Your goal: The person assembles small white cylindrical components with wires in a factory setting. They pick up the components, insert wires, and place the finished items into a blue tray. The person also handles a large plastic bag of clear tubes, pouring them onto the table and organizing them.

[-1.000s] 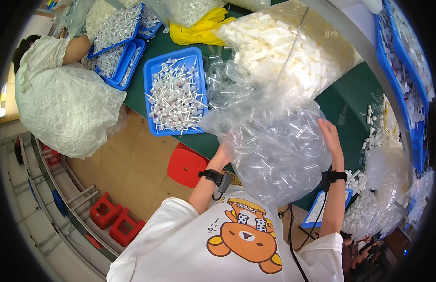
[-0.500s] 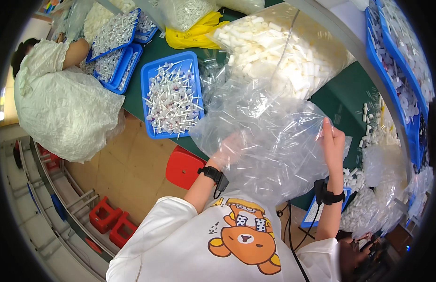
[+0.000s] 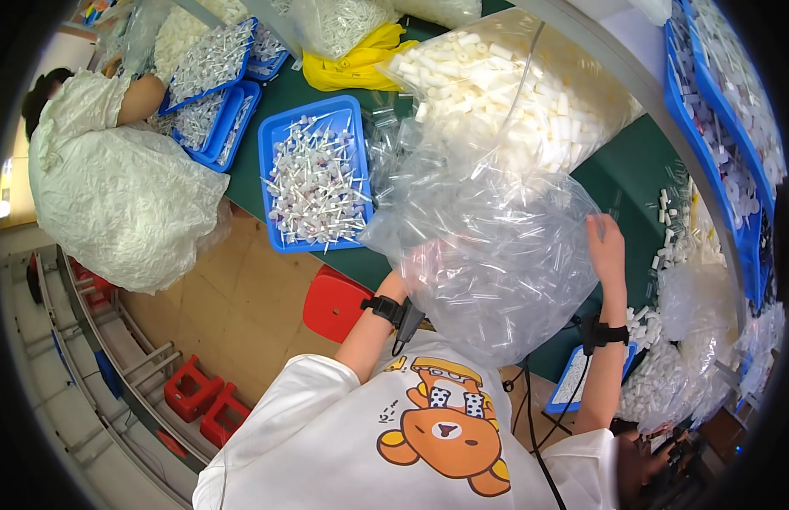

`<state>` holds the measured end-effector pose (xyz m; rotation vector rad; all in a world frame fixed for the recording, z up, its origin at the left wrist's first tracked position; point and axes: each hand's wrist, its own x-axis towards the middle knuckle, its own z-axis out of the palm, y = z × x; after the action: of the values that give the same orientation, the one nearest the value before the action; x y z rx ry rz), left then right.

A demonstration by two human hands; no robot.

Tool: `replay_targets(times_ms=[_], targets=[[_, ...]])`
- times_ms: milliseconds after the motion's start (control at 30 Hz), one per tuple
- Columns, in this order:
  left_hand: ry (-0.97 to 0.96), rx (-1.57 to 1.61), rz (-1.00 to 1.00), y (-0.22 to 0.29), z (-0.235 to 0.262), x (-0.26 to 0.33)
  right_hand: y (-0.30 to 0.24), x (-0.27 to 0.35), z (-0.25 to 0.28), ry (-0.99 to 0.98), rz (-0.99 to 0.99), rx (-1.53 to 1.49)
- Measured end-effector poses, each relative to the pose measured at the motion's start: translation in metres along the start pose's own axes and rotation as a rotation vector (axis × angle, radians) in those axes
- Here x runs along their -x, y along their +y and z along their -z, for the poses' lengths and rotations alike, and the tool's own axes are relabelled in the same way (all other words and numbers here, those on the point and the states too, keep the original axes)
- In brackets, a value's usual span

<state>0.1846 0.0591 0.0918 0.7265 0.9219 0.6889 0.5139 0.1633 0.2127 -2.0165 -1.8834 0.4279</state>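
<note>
The green tabletop (image 3: pixel 641 170) runs across the upper part of the view, and its near edge passes just in front of the person in the white shirt. At the far middle of it lies a very big clear bag of white tubes (image 3: pixel 505 85), leaning toward the right. In front of this one, at the near edge, stands the clear plastic bag (image 3: pixel 496 255), full of small transparent pieces and puffed up wide; it hangs a little over the edge toward the person. The left hand (image 3: pixel 424 259) is behind the plastic and shows only as a pale shape through it, pressed to the bag's left side; I cannot tell how its grip stands. The right hand (image 3: pixel 605 242) lies on the right side of the bag with the fingers spread flat on the film, not pinching it. To the left of the bag, a blue tray (image 3: pixel 279 140) with small white and purple parts sits at the near edge. A co-worker in a white crinkled garment (image 3: pixel 114 204) sits at the left end, beside more blue trays (image 3: pixel 233 119). A yellow bag (image 3: pixel 352 68) lies at the far edge. Under the near edge stands a red stool (image 3: pixel 335 302).
</note>
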Motion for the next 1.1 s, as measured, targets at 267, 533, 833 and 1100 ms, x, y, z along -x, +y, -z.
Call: replay_targets(times_ms=[267,533,833,1100], targets=[[0.041,-0.263,0.087,0.027,-0.014,-0.006,-0.118,-0.023,-0.022,0.047,0.307,0.014],[0.079,-0.005,-0.017,0.028,0.010,0.002,-0.090,-0.018,-0.029,-0.091,0.044,-0.594],[0.149,0.174,0.095,-0.001,0.036,0.009,-0.069,0.016,0.013,0.136,-0.158,-0.891],[0.080,0.032,0.200,-0.004,0.041,-0.011,-0.036,0.004,0.029,0.360,-0.198,-0.894]])
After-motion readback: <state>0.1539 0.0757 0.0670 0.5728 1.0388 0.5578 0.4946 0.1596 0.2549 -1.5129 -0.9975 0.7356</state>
